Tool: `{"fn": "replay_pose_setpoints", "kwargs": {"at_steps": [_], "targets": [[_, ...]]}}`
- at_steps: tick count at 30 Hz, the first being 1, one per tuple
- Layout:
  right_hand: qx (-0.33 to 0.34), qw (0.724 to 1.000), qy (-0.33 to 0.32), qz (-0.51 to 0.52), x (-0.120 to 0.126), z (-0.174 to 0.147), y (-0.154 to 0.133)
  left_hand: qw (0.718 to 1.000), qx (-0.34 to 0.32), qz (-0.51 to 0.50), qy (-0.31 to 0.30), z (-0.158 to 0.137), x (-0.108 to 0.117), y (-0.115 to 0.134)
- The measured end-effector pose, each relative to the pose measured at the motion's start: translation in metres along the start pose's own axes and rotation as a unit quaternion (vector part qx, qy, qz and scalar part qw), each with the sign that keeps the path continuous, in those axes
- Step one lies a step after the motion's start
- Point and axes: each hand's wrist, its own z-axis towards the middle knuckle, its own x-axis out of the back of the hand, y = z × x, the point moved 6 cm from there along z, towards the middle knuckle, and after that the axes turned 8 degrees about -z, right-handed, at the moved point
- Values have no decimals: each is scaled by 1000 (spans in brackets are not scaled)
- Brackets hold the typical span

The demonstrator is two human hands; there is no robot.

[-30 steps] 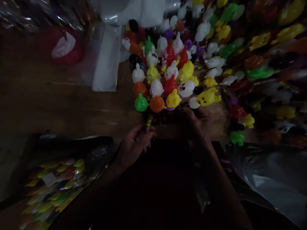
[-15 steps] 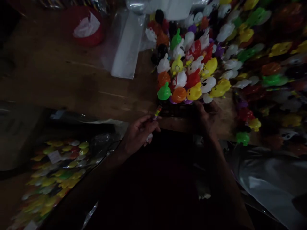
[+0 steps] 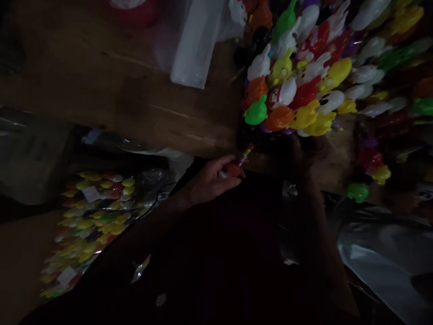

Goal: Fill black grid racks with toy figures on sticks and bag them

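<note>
My left hand (image 3: 216, 180), at the table's front edge, is closed around a small red-and-white plastic toy (image 3: 233, 170). A stem with coloured bands rises from the toy toward the table. Many glossy character-shaped toys in green, orange, yellow, red and white stand packed in a cluster; a green toy (image 3: 256, 110) is at its near left corner. Below them is a dark base, its kind lost in shadow. In deep shade, my right hand (image 3: 309, 151) is at the cluster's near right side, beneath a yellow toy (image 3: 321, 124). Its fingers are too dark to make out.
Clear plastic bags (image 3: 194, 54) lie on the wooden table (image 3: 135, 99), near a red bowl (image 3: 135, 13). More toys spread along the right, including a green one (image 3: 357, 192) near the edge. Bagged toys (image 3: 98, 216) are low at left; a silvery plastic sheet (image 3: 382, 253) hangs at right.
The view has shifted, so the table and toys sit higher and farther right. My left hand has turned, and the toy's red part now shows. My right hand stays by the cluster's near edge.
</note>
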Motion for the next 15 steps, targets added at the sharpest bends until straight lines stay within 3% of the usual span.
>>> {"fn": "replay_pose_setpoints", "kwargs": {"at_steps": [3, 6, 9, 11, 15], "targets": [[46, 998, 28, 9, 5, 5, -8, 995, -61, 75, -30, -2, -1, 8], [61, 998, 20, -1, 14, 1, -13, 986, -92, 138, -19, -7, 2, 9], [66, 995, 60, -49, 36, -24, -29, 971, -109, 214, 11, -13, 6, 9], [133, 981, 74, -120, 48, -49, -54, 953, -137, 271, 14, -17, 5, 13], [297, 935, -50, -187, 32, -92, -95, 926, -205, 317, -15, -22, -7, 27]]}}
